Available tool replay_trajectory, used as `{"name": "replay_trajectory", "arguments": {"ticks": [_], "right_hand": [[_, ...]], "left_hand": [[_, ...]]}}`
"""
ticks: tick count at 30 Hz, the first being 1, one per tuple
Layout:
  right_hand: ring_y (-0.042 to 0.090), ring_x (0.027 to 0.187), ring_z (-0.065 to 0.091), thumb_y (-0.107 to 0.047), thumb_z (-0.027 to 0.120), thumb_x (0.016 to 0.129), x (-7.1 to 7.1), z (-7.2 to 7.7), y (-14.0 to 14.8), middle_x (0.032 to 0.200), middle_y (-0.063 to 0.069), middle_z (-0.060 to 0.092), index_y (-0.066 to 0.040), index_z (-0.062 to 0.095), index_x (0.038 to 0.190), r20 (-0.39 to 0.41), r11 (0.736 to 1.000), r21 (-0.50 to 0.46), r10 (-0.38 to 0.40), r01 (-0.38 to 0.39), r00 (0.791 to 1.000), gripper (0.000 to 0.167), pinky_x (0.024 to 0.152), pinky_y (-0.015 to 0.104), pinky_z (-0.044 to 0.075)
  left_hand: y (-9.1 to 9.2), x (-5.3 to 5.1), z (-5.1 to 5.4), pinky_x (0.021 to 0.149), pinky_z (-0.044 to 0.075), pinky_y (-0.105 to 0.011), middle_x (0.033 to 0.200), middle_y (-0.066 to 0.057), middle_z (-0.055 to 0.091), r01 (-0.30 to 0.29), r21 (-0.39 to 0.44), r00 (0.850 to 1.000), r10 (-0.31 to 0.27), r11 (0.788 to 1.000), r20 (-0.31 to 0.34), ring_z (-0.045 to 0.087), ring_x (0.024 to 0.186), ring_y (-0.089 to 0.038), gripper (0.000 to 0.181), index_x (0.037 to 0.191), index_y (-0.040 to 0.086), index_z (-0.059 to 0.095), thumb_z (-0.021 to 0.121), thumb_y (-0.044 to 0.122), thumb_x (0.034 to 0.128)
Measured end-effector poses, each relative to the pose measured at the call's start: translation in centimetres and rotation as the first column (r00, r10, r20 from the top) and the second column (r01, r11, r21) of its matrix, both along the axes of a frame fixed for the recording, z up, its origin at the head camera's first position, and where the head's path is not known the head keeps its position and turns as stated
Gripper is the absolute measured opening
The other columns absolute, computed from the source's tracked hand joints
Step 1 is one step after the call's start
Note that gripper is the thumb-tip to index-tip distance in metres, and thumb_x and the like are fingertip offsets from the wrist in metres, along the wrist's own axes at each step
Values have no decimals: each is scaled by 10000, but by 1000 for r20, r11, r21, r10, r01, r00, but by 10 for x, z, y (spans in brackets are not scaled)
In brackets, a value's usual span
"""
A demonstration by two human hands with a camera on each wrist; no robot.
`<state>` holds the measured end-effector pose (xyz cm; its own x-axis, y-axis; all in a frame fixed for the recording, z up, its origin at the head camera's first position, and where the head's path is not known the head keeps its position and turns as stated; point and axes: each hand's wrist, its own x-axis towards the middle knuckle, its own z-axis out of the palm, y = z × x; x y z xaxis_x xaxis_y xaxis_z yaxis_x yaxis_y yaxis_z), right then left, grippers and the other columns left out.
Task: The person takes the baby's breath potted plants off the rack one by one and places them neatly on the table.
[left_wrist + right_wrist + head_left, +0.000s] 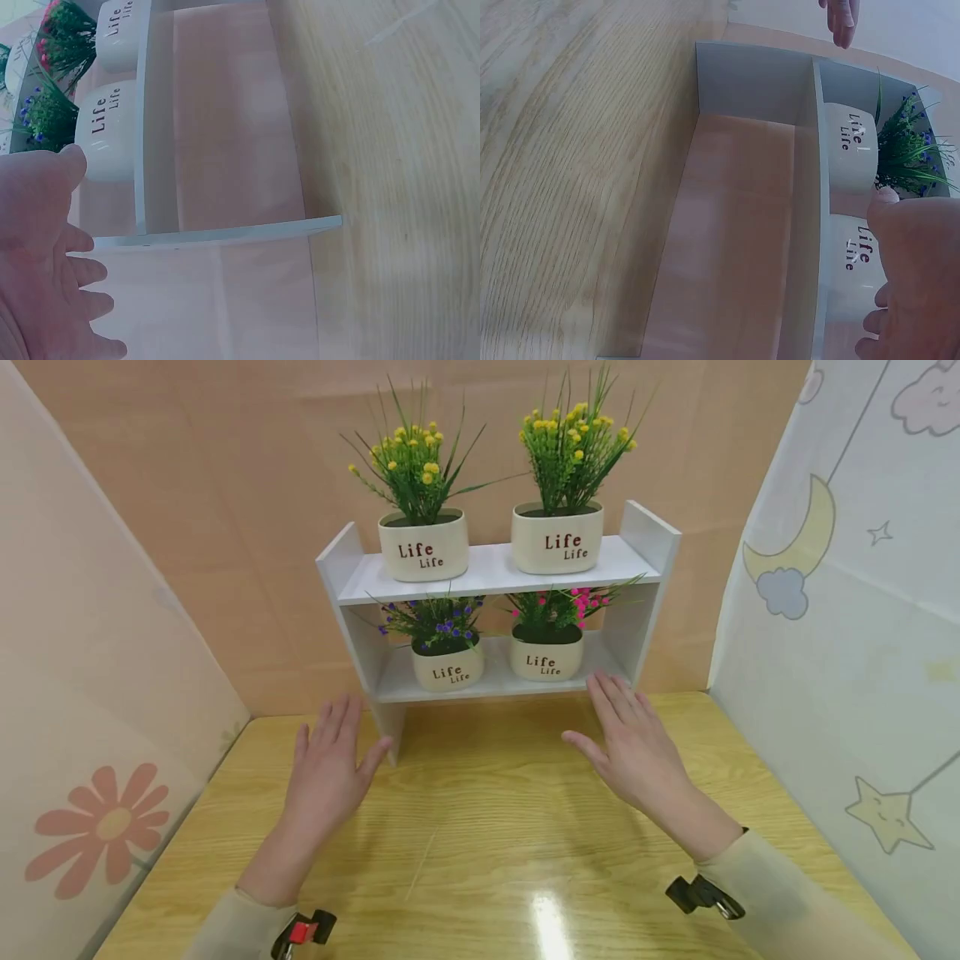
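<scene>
A white two-tier shelf (480,691) stands at the back of the wooden table. On its upper board are two cream pots, the left pot (424,547) and the right pot (558,542), each with yellow flowers. The lower board bears a pot with purple flowers (448,667) and a pot with pink flowers (547,657). My left hand (327,772) is held with straight fingers by the shelf's left side panel, holding nothing. Near the lower right of the shelf, my right hand (636,747) has its fingers extended and thumb spread, also holding nothing. Whether either hand touches the shelf, I cannot tell.
A wood-grain table (465,843) spreads in front of the shelf. Behind it hangs a peach-coloured cloth (262,527). Pale printed panels stand on both sides, the left panel (75,635) with a flower and the right panel (862,677) with a moon and star.
</scene>
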<state>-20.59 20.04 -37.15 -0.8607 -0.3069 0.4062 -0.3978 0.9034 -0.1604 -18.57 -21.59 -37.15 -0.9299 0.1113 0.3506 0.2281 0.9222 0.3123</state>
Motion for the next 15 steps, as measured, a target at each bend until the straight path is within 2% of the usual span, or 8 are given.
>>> {"name": "replay_trajectory", "arguments": {"ticks": [8,15], "right_hand": [[504,1630,238,-504,636,1114,-7,5,0,1766,299,263,69,238,1712,-6,998,-63,19,-19,1000,918,1291,657,229],[503,1621,261,-481,654,1112,-18,8,1,1767,306,247,67,224,1715,10,988,-151,25,-24,1000,921,1260,672,285]], "left_hand": [[-1,-9,6,1265,104,-767,1767,-302,252,6,51,999,-4,999,-37,165,1649,-507,848,1720,-46,242,573,487,1149],[-5,-22,8,1278,122,-738,1758,-326,247,-4,133,1000,7,991,-19,188,1635,-530,841,1717,-66,212,528,486,1165]]}}
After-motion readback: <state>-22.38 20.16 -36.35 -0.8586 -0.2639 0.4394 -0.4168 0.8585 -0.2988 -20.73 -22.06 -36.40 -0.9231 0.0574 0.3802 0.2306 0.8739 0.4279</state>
